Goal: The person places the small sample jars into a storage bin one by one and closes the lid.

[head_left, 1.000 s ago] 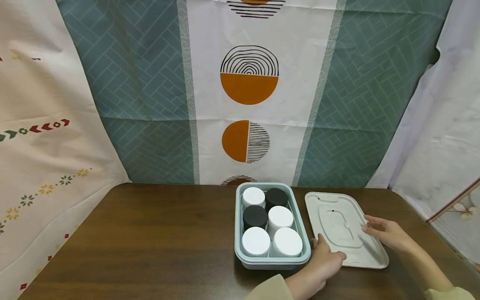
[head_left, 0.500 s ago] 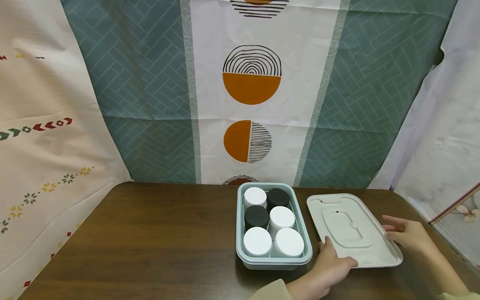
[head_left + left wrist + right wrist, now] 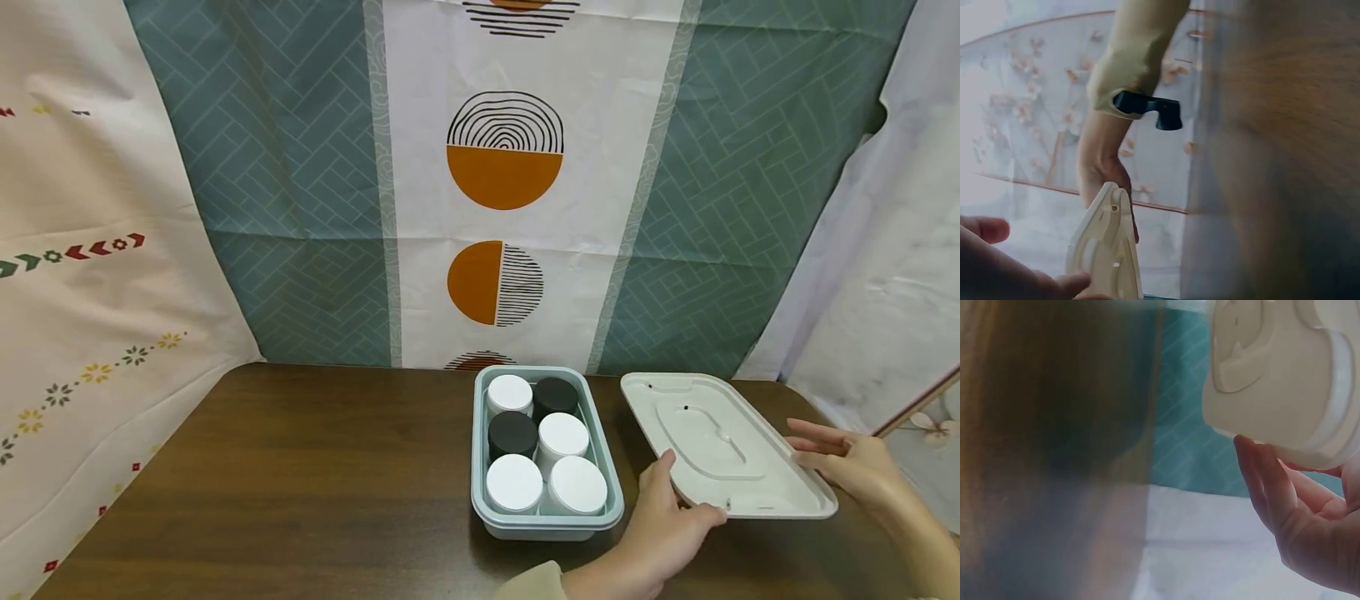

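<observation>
A white plastic lid (image 3: 720, 475) with a rounded-rectangle ridge is held tilted above the table's right side. My left hand (image 3: 648, 533) grips its near left corner, with the thumb along the left edge. At the right edge, my right hand (image 3: 851, 467) holds the lid between thumb and fingers. The left wrist view shows the lid (image 3: 1107, 250) nearly edge-on, beside my left hand (image 3: 1016, 269). In the right wrist view my right fingers (image 3: 1257, 469) touch the rim of the lid (image 3: 1285, 394).
Just left of the lid stands a light blue plastic box (image 3: 480, 467) packed with several round-topped jars, white ones (image 3: 513, 483) and black ones (image 3: 512, 435). The brown wooden table (image 3: 300, 483) extends left. A patterned cloth (image 3: 300, 208) hangs behind.
Both hands have moved right with the lid, away from the blue box. The lid has risen off the table and tilted. The box and jars stay in place.
</observation>
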Motion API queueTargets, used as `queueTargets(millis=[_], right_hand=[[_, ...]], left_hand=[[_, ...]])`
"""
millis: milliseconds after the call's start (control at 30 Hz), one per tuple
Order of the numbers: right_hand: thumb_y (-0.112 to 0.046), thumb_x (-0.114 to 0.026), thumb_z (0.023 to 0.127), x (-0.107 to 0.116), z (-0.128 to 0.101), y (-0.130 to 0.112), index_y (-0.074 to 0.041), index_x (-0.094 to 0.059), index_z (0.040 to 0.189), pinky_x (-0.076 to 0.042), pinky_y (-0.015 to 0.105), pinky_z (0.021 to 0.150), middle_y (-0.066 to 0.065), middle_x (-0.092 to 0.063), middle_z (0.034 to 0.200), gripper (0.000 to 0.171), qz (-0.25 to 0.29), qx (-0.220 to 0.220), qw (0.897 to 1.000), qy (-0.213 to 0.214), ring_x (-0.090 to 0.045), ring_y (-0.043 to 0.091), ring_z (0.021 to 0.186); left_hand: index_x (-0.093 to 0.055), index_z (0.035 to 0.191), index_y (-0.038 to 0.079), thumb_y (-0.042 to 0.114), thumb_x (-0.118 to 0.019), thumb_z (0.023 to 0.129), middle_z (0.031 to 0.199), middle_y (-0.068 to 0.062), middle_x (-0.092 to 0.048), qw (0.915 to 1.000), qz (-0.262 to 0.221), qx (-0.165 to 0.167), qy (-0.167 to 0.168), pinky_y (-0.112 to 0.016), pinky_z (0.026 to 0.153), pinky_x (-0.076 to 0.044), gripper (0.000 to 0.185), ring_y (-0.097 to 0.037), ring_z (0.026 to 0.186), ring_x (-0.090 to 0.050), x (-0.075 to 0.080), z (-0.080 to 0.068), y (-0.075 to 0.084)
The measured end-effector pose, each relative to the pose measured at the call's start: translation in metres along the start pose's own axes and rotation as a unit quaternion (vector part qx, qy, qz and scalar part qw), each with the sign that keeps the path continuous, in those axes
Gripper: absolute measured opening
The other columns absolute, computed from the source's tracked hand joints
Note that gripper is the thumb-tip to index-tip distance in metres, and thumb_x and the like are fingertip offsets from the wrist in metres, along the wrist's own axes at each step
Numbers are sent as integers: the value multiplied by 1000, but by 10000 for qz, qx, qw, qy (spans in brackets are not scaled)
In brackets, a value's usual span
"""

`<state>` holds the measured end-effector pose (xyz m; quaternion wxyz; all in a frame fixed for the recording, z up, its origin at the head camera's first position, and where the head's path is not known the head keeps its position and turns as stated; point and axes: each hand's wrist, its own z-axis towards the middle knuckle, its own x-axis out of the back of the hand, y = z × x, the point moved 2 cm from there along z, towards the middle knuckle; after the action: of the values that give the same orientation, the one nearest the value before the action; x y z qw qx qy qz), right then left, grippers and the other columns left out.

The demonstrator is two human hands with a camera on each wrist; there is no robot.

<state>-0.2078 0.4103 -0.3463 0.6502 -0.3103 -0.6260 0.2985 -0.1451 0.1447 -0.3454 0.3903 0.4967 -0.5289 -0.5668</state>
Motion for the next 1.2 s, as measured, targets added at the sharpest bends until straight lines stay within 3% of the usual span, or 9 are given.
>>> queueTargets(millis=[167,267,367,567,733,833,1033,1200], right_hand=[[-24,-64,86,-2,-4,-17,-51,-55,96,-47,15,60,-29,-60,87,31,329,49,9994,107,-51,-16,78],[-23,-63,86,-4,-5,-31,-49,-57,101,-48,16,60,-30,-60,89,30,546,59,9984,101,-52,-16,79],[-17,-61,87,-8,-7,-46,-45,-60,104,-50,19,60,-27,-62,92,33,1121,59,9937,-52,-56,-12,81],[-3,-56,88,-25,-10,-79,-32,-65,109,-52,24,62,-14,-66,99,37,2553,367,9646,-556,-62,3,84],[3,-55,87,-46,-7,-107,-26,-66,110,-53,23,66,-8,-67,101,38,3099,847,9440,-755,-63,6,87],[4,-56,86,-60,-5,-124,-24,-66,110,-53,23,69,-5,-67,101,38,3161,1091,9392,-784,-64,7,88],[1,-61,84,-86,3,-147,-24,-65,108,-53,23,70,-7,-67,99,35,2968,1177,9439,-842,-64,8,88],[-3,-65,82,-103,13,-158,-9,-57,123,-52,24,75,-8,-66,100,41,2740,1005,9520,-926,-63,8,90]], left_hand=[[-40,127,10,1,-62,74,116,-1,-36,9962,-856,68,142,-29,75,-44,58,-11,86,-51,14,1,18],[-37,130,8,3,-58,80,116,-2,-38,9942,-1071,-137,6,-34,80,-45,55,-13,86,-52,26,3,28],[-34,133,6,7,-55,85,118,-4,-38,9920,-1159,-463,-178,-37,80,-48,52,-14,87,-51,42,6,37],[-34,134,4,14,-51,91,120,-8,-40,9914,-890,-952,-137,-28,67,-49,48,-13,78,-54,79,15,54],[-36,135,5,17,-51,92,120,-12,-44,9917,-647,-1098,184,-26,63,-50,47,-12,72,-54,112,22,64],[-39,135,6,18,-51,92,120,-14,-48,9917,-557,-1079,413,-25,60,-50,46,-12,68,-56,133,25,69],[-42,135,7,19,-52,92,118,-16,-52,9919,-168,-1074,662,-27,61,-51,45,-13,67,-58,170,29,76],[-45,133,7,20,-53,93,111,-15,-55,9911,73,-1034,836,-25,60,-49,43,-14,68,-56,195,30,75]])
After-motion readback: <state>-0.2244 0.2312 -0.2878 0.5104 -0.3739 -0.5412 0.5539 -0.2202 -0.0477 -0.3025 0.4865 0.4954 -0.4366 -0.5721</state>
